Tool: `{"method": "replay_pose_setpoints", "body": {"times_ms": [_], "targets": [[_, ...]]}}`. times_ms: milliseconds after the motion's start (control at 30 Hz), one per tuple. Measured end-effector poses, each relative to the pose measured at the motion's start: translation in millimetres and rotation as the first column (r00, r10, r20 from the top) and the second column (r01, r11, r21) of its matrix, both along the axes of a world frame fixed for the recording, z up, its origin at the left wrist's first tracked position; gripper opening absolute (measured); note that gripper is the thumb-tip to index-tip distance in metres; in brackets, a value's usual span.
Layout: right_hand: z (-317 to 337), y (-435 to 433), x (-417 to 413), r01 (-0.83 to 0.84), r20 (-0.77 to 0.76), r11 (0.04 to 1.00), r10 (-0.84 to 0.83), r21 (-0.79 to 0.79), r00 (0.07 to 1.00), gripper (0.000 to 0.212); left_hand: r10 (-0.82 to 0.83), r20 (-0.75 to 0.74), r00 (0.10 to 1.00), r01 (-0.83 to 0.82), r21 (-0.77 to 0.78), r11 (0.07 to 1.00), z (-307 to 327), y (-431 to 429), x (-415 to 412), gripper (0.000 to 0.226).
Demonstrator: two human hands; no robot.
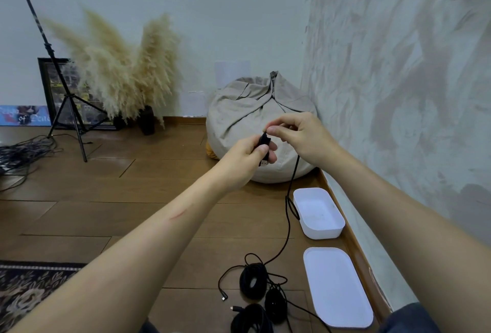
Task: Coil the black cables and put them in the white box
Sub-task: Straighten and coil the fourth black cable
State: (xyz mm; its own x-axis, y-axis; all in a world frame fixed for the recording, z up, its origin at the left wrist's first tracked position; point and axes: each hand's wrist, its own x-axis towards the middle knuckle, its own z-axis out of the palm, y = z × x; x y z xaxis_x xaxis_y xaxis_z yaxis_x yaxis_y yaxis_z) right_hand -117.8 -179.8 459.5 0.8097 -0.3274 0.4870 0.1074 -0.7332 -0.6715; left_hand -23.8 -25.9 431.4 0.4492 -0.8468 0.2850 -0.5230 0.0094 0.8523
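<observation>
My left hand (245,156) grips the plug end of a black cable (288,216), its USB connector sticking out below my fingers. My right hand (297,133) pinches the same cable just above the plug. From my hands the cable hangs down past the open white box (330,233) to the floor. Several coiled black cables (252,281) lie on the floor near my knees, with loose ends and connectors beside them. The white box stands by the wall with nothing in it. Its white lid (337,287) lies flat in front of it.
A beige beanbag (239,109) sits in the corner behind my hands. A tripod stand (67,104), pampas grass (119,67) in dark vases and a pile of other cables (21,152) are at the left. A patterned rug (29,287) lies at the lower left.
</observation>
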Motion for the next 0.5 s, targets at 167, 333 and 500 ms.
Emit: {"method": "replay_pose_setpoints", "body": {"times_ms": [167, 333, 500], "targets": [[-1, -4, -3, -0.03, 0.021, 0.987, 0.027, 0.16, 0.999, 0.007, -0.085, -0.027, 0.996, 0.085, -0.009, 0.996, 7, 6, -5, 0.025], [-5, -2, -4, -0.105, -0.009, 0.931, 0.116, 0.351, 0.993, 0.017, -0.14, -0.073, 0.987, 0.129, -0.134, 0.983, 18, 9, -14, 0.025], [-18, 15, 6, -0.137, -0.088, 0.921, 0.181, 0.365, 0.98, 0.02, -0.031, -0.28, 0.959, -0.059, -0.307, 0.95, 24, 2, -17, 0.023]]}}
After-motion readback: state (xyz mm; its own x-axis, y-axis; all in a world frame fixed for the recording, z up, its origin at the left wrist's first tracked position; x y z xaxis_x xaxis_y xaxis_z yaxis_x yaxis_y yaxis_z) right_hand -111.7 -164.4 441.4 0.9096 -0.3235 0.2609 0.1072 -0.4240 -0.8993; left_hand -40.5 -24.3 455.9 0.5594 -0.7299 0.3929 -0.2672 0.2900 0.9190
